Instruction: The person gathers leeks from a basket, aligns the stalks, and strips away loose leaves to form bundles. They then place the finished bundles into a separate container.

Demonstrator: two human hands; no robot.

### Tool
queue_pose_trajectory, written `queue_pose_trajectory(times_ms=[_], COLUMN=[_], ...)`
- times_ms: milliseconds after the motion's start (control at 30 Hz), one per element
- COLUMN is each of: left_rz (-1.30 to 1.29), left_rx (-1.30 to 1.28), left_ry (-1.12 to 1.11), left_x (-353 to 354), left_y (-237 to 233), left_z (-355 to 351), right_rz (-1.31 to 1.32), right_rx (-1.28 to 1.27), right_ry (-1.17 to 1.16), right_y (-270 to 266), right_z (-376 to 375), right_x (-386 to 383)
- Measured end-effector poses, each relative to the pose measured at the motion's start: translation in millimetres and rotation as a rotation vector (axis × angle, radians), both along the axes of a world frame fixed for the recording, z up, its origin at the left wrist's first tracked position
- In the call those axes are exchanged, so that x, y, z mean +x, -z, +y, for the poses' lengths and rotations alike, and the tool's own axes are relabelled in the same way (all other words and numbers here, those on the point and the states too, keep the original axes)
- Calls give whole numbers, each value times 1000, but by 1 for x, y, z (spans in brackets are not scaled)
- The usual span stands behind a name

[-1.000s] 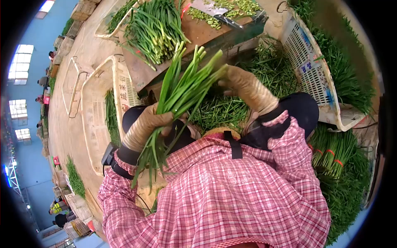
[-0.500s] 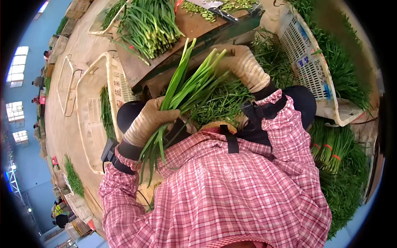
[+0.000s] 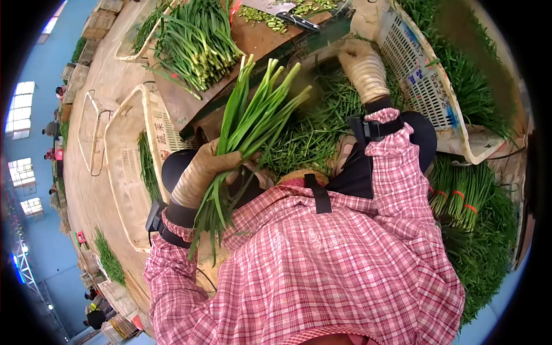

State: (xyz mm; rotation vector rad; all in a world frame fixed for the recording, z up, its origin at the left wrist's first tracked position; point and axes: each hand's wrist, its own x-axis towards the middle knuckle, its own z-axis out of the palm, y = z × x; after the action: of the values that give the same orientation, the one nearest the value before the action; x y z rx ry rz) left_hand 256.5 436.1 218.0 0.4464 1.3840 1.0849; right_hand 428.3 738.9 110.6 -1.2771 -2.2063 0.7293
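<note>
My left hand [image 3: 210, 167], in a tan striped work glove, is closed around a bunch of garlic chives [image 3: 244, 126]. Their pale cut ends point up and away from me, and the leaf tips hang down over my sleeve. My right hand [image 3: 365, 66], in a similar glove, reaches out apart from the bunch, near the right crate; its fingers are blurred and partly hidden. Past the bunch, a larger pile of chives [image 3: 198, 49] lies on a brown board [image 3: 253, 37]. A black-handled knife [image 3: 298, 22] rests at the board's near edge among chopped green bits [image 3: 261, 17].
A white plastic crate [image 3: 123, 155] stands at my left, some greens inside. Another crate [image 3: 414, 69] leans at my right beside heaped greens [image 3: 460, 63]. Bundles tied with red bands [image 3: 460, 195] lie by my right knee. Loose leaves [image 3: 307, 141] cover the ground between my legs.
My right hand has moved away from the cut ends of the bunch, outward and to the right. The left hand keeps hold of the bunch, whose stems are spread a little wider.
</note>
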Motion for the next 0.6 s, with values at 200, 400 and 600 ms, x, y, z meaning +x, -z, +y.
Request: queue_pose_trajectory(times_ms=[200, 400, 600], left_rz=[-39, 155, 266], left_rx=[9, -43, -71], left_ry=[-57, 120, 246], left_x=[-1, 17, 40], left_y=[0, -1, 2], left_z=[3, 15, 27], right_rz=[358, 1286, 1511], right_rx=[-689, -1324, -1408], right_ry=[-529, -689, -586], right_y=[6, -6, -5], right_z=[-48, -108, -99], right_x=[20, -22, -27])
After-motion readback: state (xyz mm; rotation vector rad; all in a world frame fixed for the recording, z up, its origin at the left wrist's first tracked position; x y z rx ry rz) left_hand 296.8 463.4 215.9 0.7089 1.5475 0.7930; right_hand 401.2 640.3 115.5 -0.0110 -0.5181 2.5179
